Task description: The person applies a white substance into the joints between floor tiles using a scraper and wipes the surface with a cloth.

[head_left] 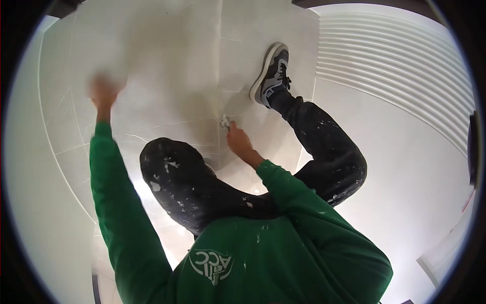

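right grip [240, 140]: clasping white-smeared object [225, 121] | left grip [105, 88]: blurred, can't make out state

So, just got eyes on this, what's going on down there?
Someone in a green top and white-spattered dark trousers is crouching over pale tiles. Their right hand grips a small tool with whitish stuff on it, between the knees. The left hand is stretched out ahead, too blurred to tell what it holds. A grey sneaker shows ahead of the right hand.
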The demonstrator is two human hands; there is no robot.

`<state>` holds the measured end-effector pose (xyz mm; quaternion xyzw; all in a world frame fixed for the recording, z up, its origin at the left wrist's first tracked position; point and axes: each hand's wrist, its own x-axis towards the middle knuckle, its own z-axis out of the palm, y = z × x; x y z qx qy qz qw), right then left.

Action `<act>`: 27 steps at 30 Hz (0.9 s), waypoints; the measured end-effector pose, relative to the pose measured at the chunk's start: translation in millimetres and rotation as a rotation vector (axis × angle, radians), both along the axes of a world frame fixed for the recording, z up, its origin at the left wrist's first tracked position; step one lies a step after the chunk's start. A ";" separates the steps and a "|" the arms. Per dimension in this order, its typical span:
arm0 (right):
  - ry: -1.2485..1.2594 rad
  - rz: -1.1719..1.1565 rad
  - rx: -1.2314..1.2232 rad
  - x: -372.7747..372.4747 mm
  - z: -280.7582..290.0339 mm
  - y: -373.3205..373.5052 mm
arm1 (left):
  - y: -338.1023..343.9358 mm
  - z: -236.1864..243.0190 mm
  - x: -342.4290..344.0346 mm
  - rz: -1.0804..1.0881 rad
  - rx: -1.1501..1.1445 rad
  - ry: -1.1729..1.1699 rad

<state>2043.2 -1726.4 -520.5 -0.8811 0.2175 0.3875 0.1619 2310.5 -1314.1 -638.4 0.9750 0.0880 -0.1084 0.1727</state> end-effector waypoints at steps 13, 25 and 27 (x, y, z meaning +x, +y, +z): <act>-0.371 0.027 -0.001 65.6 -27.0 -11.7 | 58.0 35.9 -113.2 -0.023 0.004 0.259; 0.046 0.067 0.241 51.0 18.9 -5.8 | 71.2 41.4 -114.5 -0.019 -0.029 0.329; -0.099 0.205 0.244 106.7 37.5 7.0 | 73.2 43.3 -116.7 -0.020 0.023 0.223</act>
